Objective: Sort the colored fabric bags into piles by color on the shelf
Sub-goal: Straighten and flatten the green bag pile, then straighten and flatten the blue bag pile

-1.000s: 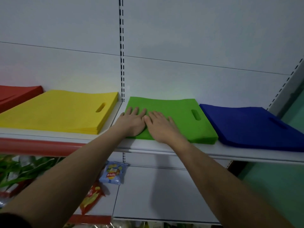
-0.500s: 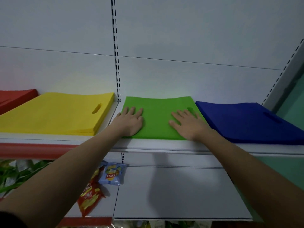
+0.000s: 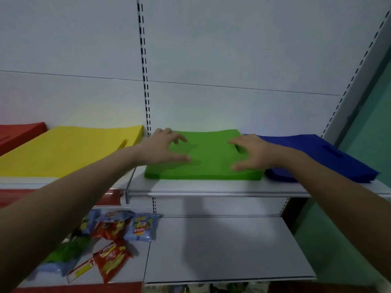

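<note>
shelf [image 3: 211,188]: white, upper level, four bag piles side by side along it
green pile [image 3: 209,163]: centre, flat, front edge near shelf lip, neat stack
left hand [image 3: 163,148]: over left part of green pile, fingers spread & bent like a claw, thumb low near the top bag; blurred, can't tell if tips touch fabric, gripping nothing
right hand [image 3: 251,154]: over right part of green pile, by the handle slot, fingers spread & bent too, thumb down near the front; also blurred, contact unclear, nothing held
yellow pile [image 3: 69,151]: left of green, on the next shelf section, handle slot toward the right
red pile [image 3: 19,132]: far left, mostly cut off by frame edge
blue pile [image 3: 313,155]: right of green, just beside it, front edges a bit fanned
snack packs [image 3: 118,233]: lower shelf, bottom left, blue, red & green bags in a loose heap
</note>
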A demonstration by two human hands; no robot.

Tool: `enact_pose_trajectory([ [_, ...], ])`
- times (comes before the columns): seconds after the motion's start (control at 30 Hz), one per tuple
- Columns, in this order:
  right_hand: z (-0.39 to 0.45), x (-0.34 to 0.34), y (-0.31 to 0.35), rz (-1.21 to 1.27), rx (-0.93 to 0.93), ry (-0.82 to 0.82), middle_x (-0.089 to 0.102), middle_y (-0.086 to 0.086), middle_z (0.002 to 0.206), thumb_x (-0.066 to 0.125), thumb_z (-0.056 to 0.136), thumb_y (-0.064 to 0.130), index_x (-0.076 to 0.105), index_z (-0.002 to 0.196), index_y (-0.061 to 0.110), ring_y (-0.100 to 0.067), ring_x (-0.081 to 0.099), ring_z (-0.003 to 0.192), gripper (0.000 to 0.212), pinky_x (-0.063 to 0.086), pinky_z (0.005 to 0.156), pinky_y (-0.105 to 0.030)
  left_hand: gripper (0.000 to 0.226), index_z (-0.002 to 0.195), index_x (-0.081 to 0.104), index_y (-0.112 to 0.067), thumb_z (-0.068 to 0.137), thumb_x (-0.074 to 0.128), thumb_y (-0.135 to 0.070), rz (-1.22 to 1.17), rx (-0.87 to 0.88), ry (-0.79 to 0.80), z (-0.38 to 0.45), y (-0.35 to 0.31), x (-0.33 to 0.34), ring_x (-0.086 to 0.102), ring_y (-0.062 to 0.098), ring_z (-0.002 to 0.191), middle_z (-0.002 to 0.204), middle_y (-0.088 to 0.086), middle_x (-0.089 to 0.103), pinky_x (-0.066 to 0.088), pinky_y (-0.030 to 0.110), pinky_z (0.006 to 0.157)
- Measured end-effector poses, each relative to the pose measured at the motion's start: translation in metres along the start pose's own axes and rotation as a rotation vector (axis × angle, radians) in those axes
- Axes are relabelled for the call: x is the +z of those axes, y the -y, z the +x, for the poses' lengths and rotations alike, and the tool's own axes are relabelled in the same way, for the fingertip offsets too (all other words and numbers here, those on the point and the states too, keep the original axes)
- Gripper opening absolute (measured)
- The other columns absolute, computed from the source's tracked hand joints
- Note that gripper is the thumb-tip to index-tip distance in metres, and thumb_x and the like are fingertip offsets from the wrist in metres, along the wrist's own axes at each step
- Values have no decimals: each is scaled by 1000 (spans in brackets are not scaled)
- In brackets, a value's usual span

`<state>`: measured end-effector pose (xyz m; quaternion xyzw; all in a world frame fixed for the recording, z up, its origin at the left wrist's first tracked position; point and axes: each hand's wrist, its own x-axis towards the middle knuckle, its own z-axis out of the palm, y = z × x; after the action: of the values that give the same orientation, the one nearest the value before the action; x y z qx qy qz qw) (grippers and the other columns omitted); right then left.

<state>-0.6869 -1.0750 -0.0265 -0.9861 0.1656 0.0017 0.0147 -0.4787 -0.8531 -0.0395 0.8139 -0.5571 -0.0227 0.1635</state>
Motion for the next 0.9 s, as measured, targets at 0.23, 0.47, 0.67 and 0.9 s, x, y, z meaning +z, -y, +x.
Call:
enact_pose_trajectory([
  [0.23,-12,12,-6,-8,41,141,21,2,157,75,78,50,21,154,27,-20,15,141,96,23,117,-38,77,137,42,-35,73,69,-67,244,85,45,-16,1,15,34,12,103,107,-9,43,39,35,95],
  [0.47,-39,-13,-8,268,18,-53,52,3,133,68,87,46,55,131,23,-13,47,117,51,37,98,-26,68,137,43,-33,80,61,-67,158,70,98,-2,-34,3,35,17,116,119,-5,52,34,36,100],
  [0.67,-60,-37,-65,375,162,-85,62,-3,66,58,95,38,61,72,10,-15,54,56,36,48,60,-29,26,106,60,-26,88,67,-45,-232,96,10,34,-109,16,55,18,94,97,-8,59,45,31,79],
  [0.9,-102,-29,-166,355,98,-4,66,4,84,70,87,40,65,83,18,-8,57,71,23,50,70,-30,30,99,59,-18,80,78,-32,-146,193,-23,74,-207,67,56,17,86,89,-10,57,46,30,75],
])
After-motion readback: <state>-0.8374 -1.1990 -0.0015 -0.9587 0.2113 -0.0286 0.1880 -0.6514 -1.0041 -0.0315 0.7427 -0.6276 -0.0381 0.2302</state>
